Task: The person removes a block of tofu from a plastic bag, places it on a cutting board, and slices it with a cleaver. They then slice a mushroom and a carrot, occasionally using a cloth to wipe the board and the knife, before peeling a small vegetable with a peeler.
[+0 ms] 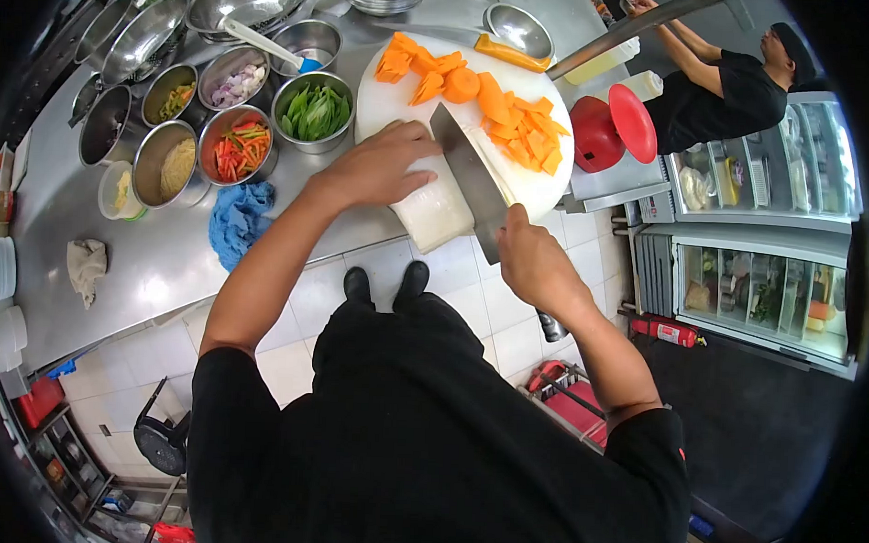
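Steel counter (157, 262) is running across the upper left, and a glass-door fridge (760, 254) is standing beyond its right end. A person in black is leaning over the counter's near edge, while a co-worker (718, 95), well apart at the far right, is reaching upward with both arms. A round white cutting board (383, 93) is sitting at the counter's near right corner. Steel bowls are crowding the counter to the board's left: one of green leaves (313, 112) is touching the board's left edge, one of red and green strips (238, 145) is sitting just beside it, and one of yellowish crumbs (175, 167) is standing further left. A white block (432, 214) of vegetable is lying at the board's near edge. The left hand (376, 169) is resting flat on the block's far end, fingers loosely spread and pressing down on it, not wrapped round it. A cleaver (471, 177) is standing with its blade against the block's right side, slanting from the board's middle toward the near edge. The right hand (531, 260) is closing fully round the cleaver's handle, which is hidden in the fist. A blue cloth (240, 222) is lying crumpled near the counter's near edge, left of the board. Orange carrot pieces (511, 121) are lying scattered along the board's far and right edges.
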The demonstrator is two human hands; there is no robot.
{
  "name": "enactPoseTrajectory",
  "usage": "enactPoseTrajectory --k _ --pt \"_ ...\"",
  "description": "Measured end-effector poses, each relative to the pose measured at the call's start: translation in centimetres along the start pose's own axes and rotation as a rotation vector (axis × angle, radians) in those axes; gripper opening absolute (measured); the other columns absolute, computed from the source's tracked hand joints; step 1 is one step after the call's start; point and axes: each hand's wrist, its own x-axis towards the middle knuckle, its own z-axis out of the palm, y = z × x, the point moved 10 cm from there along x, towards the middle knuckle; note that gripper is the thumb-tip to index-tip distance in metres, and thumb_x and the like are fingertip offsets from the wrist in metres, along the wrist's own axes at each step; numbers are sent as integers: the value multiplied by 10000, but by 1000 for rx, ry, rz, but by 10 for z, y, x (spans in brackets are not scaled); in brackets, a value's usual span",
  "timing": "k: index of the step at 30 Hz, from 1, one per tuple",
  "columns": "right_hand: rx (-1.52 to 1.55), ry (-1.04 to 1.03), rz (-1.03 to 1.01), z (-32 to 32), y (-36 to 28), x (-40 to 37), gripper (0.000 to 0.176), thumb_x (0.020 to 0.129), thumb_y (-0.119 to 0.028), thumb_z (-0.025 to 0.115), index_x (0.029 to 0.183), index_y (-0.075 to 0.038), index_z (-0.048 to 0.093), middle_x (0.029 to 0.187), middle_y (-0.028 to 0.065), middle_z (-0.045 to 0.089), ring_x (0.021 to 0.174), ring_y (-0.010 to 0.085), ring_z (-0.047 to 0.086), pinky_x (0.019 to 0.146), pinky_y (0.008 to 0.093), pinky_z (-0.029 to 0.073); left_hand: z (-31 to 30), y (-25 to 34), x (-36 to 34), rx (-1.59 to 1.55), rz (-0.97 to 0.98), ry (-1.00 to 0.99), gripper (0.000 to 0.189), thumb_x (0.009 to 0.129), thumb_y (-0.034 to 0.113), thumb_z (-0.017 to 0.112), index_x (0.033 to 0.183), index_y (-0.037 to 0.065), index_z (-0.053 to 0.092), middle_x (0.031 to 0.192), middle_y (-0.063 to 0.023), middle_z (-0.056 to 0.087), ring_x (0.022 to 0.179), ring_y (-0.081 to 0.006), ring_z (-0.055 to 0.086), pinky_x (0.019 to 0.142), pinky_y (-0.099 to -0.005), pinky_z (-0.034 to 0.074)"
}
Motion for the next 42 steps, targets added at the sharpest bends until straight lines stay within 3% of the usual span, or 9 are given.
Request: enactPoseTrajectory --k 2,4,14,17,22,27,39,41,42 --pt "28 53 -3 -12 6 -1 181 933 -94 455 998 75 443 733 342 619 704 467 659 690 549 515 -19 9 -21 48 37 47 608 761 285 771 1280 60 547 1280 -151 513 1239 -328 457 1045 -408 388" --pt "221 -144 104 -15 16 -1 249 981 -179 454 999 69 443 738 337 621 703 466 654 681 552 499 -32 14 -37 157 78 92 906 596 351 879 1363 71 486 1407 -157 456 1306 -329 429 1092 -427 353" --pt "118 -111 -103 -27 20 13 272 955 -142 447 1059 110 442 853 377 618 856 501 633 804 553 483 -33 34 -29 354 21 200 893 582 370 868 1327 60 486 1318 -134 513 1262 -320 461 1049 -432 369" --pt "100 -46 -133 -22 23 14 250 945 -121 444 1046 108 436 835 378 616 836 514 628 785 552 491 -31 38 -17 319 75 164 755 653 347 846 1270 43 535 1275 -131 535 1223 -315 489 1017 -415 398" --pt "110 36 -142 -39 14 -8 209 952 -119 444 995 85 433 744 359 609 764 507 633 735 557 497 -16 6 1 70 -87 106 293 873 176 673 1108 7 629 1155 -137 583 1132 -305 545 966 -365 449" --pt "78 11 -136 -37 -5 -18 194 961 -115 450 963 77 425 667 338 595 688 496 632 661 564 500 -14 13 -2 112 29 149 242 895 151 628 1088 5 627 1100 -139 589 1091 -314 548 949 -376 454" --pt "-38 -34 -128 -18 -18 10 192 822 20 477 989 90 415 689 337 610 680 485 647 636 546 523 -15 7 5 83 92 175 179 871 100 605 1025 8 614 1034 -151 572 1030 -338 538 910 -405 452" --pt "21 -41 -15 -3 -11 12 198 847 1 479 1009 92 411 706 331 619 690 484 650 643 547 527 -14 4 1 77 81 195 178 872 98 604 1026 8 614 1036 -153 573 1030 -340 537 911 -405 452" --pt "12 -26 14 -1 -3 14 254 975 -176 486 1025 60 407 729 352 607 731 507 630 665 572 500 -12 0 2 84 61 167 251 854 140 652 1068 18 605 1095 -151 566 1076 -342 526 939 -406 443"
